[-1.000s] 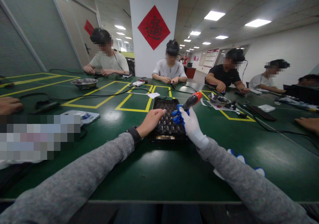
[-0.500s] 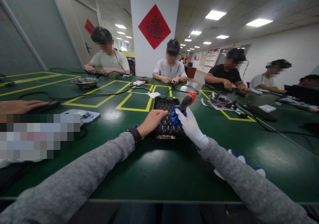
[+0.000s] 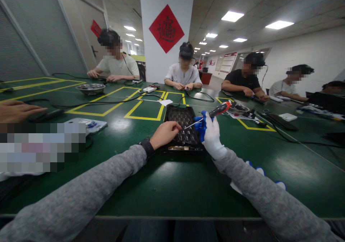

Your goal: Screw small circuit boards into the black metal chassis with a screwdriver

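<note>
My right hand (image 3: 210, 131), in a white glove with blue fingers, grips a screwdriver (image 3: 219, 109) with a black and red handle. Its metal shaft slants down to the left, and the tip ends close to the fingers of my left hand (image 3: 166, 134). That bare hand, with a dark watch at the wrist, has its thumb and fingers pinched together near the tip; anything between them is too small to make out. Beneath both hands lies an open black case (image 3: 185, 121) with a patterned inside, on the green table (image 3: 161, 191).
A glove (image 3: 260, 171) lies under my right forearm. Metal bowls (image 3: 91, 88) stand far left and right, and a white paper piece (image 3: 165, 102) lies beyond the case. Cables cross the table. Several people sit around it; another person's hand (image 3: 20, 110) rests at left.
The screwdriver has tipped from steep to a flatter slant, its handle swinging right. My right hand has turned and shifted slightly right; my left fingers have curled inward toward the shaft's tip.
</note>
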`<action>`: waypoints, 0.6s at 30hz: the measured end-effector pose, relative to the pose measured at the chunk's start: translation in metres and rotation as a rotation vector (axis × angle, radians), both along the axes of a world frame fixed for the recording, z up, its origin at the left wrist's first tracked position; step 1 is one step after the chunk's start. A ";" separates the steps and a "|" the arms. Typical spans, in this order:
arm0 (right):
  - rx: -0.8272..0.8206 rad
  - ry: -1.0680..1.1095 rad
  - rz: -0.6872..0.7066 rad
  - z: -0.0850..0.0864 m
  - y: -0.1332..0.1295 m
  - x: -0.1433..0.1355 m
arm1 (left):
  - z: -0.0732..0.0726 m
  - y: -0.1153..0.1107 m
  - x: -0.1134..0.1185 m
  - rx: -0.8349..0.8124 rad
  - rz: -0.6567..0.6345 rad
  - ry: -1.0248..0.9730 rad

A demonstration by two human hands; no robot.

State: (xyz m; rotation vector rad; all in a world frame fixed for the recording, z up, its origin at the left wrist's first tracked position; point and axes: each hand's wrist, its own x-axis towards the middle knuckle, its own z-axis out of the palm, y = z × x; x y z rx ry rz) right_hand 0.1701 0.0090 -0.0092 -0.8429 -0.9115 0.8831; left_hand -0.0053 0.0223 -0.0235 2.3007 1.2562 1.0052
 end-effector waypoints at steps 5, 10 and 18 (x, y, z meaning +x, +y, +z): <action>-0.038 0.091 0.003 -0.001 0.004 0.002 | -0.004 0.002 -0.001 -0.023 -0.025 0.043; -0.040 0.092 -0.003 -0.002 0.004 0.003 | -0.002 0.000 -0.001 0.004 -0.024 0.043; -0.048 0.080 -0.026 -0.001 0.003 0.003 | -0.001 0.001 -0.001 -0.001 -0.011 0.035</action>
